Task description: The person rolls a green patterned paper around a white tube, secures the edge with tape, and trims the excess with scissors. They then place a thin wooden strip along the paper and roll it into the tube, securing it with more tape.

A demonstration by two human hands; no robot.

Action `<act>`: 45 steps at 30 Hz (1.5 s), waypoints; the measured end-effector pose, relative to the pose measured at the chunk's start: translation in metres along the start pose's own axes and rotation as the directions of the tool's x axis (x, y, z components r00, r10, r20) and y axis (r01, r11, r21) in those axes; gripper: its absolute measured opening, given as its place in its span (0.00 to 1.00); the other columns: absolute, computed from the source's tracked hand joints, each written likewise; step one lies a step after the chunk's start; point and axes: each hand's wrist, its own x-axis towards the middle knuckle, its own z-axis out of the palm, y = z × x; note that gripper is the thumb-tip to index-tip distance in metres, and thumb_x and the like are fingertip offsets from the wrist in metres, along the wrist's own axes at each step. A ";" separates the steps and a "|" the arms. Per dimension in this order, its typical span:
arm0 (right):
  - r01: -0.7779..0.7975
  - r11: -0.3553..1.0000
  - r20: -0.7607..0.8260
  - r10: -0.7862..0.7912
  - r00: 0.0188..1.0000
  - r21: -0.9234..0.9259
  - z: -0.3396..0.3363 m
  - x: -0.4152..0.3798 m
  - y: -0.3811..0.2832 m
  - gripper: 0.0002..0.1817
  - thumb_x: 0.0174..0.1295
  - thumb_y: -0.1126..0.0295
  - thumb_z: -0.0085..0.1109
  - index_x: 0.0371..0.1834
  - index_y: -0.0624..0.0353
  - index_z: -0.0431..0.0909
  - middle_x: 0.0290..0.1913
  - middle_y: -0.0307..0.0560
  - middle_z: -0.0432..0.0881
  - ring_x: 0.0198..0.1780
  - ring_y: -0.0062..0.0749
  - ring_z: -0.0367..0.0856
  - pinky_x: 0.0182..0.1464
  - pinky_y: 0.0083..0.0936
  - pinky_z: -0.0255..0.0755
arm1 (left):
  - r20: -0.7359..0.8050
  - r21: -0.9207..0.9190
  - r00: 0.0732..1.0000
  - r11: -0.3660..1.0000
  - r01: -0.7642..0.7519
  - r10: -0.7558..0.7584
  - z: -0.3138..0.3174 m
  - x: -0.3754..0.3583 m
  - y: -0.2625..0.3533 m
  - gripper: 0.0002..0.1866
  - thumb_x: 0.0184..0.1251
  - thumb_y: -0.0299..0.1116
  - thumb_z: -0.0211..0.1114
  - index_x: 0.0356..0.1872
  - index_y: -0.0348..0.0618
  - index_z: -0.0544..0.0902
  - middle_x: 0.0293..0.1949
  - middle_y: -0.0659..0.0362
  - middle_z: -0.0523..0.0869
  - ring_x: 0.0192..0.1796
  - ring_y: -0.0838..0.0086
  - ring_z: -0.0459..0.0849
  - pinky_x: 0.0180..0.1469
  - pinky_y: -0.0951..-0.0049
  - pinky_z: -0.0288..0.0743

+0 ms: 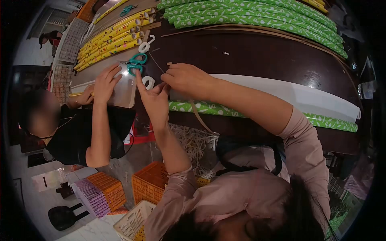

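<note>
My left hand (pixel 155 98) and my right hand (pixel 188 80) meet at the fingertips over the left end of a partly unrolled sheet. My left index finger points out toward the teal scissors (pixel 136 64); the thumb and other fingers pinch, hiding what is between them. The right fingers are closed. A narrow brown strip (pixel 198 114) runs from beneath the right hand over the table edge and seems held there. The sheet's white side (pixel 273 88) faces up, its green patterned roll (pixel 329 122) lying along the near edge. A white tape roll (pixel 148 82) sits beside my left hand.
Green patterned rolls (pixel 257 16) and yellow rolls (pixel 112 42) lie across the far side of the table (pixel 257 48). At left, a co-worker's hand (pixel 106 82) rests on a clear board (pixel 124 90). Orange crates (pixel 148 182) and paper scraps (pixel 193 144) are below.
</note>
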 end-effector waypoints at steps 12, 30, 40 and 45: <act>-0.126 0.981 -0.078 0.139 0.987 0.144 0.002 -0.002 -0.002 0.16 0.47 0.76 0.63 0.41 0.62 0.76 0.34 0.49 0.80 0.42 0.47 0.80 0.45 0.39 0.76 | -0.003 -0.097 1.000 0.995 -0.028 0.028 -0.002 0.002 -0.010 0.49 0.61 0.10 0.60 0.78 0.48 0.42 0.41 0.45 0.86 0.44 0.70 0.86 0.51 0.76 0.78; -0.406 0.765 0.007 0.465 0.885 0.500 -0.002 0.005 0.003 0.11 0.50 0.77 0.63 0.39 0.64 0.80 0.29 0.50 0.81 0.32 0.41 0.82 0.37 0.32 0.76 | -0.018 -0.012 0.999 0.999 -0.043 0.043 0.002 -0.003 -0.007 0.48 0.62 0.15 0.63 0.78 0.51 0.44 0.39 0.47 0.87 0.39 0.78 0.84 0.42 0.81 0.75; -0.690 0.592 0.097 0.726 0.681 0.416 -0.027 0.007 0.015 0.12 0.46 0.73 0.62 0.35 0.65 0.82 0.35 0.55 0.85 0.42 0.49 0.85 0.46 0.37 0.77 | -0.040 0.046 0.996 0.996 -0.076 0.078 0.006 -0.002 -0.009 0.47 0.62 0.19 0.66 0.78 0.46 0.47 0.43 0.44 0.88 0.39 0.79 0.84 0.41 0.82 0.74; -0.680 0.579 0.074 0.734 0.675 0.450 -0.026 0.007 0.017 0.12 0.46 0.74 0.62 0.35 0.65 0.82 0.34 0.54 0.85 0.42 0.48 0.85 0.47 0.37 0.77 | -0.064 0.089 0.995 0.993 -0.072 0.078 0.010 -0.003 -0.005 0.43 0.64 0.19 0.65 0.77 0.46 0.52 0.44 0.46 0.88 0.38 0.80 0.83 0.41 0.82 0.73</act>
